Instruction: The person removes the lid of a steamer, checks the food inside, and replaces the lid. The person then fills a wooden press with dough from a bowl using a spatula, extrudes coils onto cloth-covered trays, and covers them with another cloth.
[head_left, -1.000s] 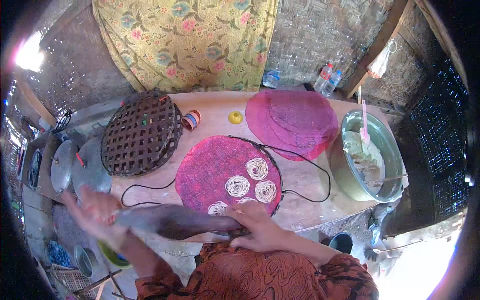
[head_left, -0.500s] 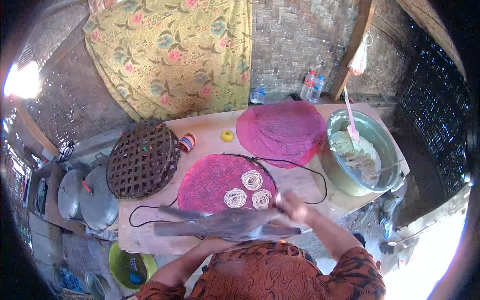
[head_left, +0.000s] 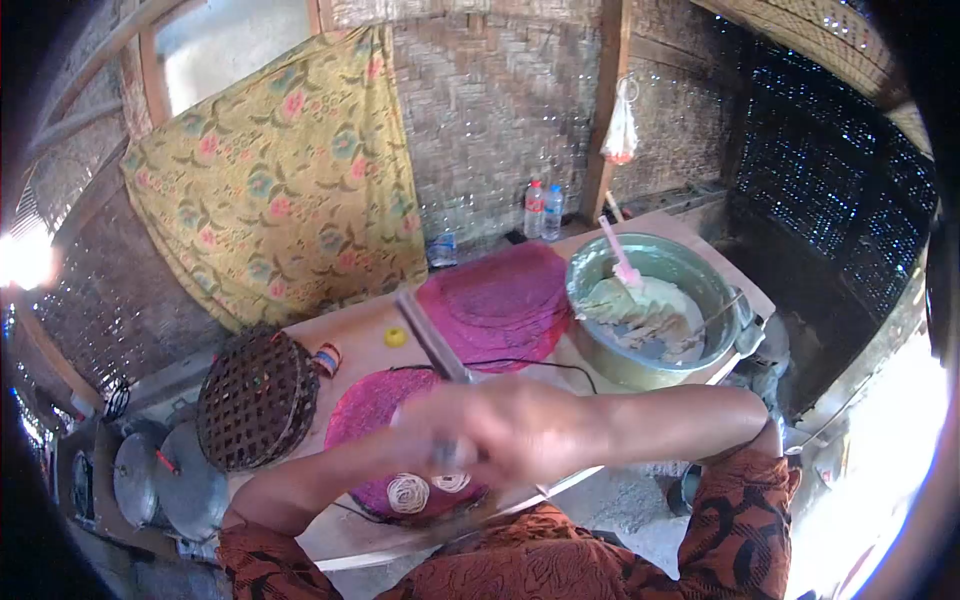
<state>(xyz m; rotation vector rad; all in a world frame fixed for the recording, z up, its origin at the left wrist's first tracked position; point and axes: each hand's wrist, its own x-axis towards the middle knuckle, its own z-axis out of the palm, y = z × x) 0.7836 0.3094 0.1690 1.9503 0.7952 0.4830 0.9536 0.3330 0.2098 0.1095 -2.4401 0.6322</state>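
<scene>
In front of my chest, a dark wooden hand press [head_left: 432,338] is held up at a slant, one long bar pointing away to the upper left. My right hand [head_left: 540,430] is closed around it. My left hand [head_left: 425,428] is at its near side, fingers wrapped but smeared by motion. A pale round part [head_left: 455,456] shows between the hands. Below lies a round pink mesh mat [head_left: 365,410] with a dark rim, partly hidden by my forearms. Two white coils of thin strands, a left one [head_left: 407,493] and a right one [head_left: 451,482], lie on it.
A large green pot [head_left: 640,375] of pale dough with a pink spatula [head_left: 622,262] stands right. Stacked pink mats [head_left: 500,300] lie behind. A dark woven basket [head_left: 258,400], a roll of tape [head_left: 327,359] and a yellow object [head_left: 396,337] are left. Bottles [head_left: 543,210] stand at the wall.
The press has been lifted from lying crosswise near my body to a slanted position higher up. Both hands have come together on it. My view has shifted right and up.
</scene>
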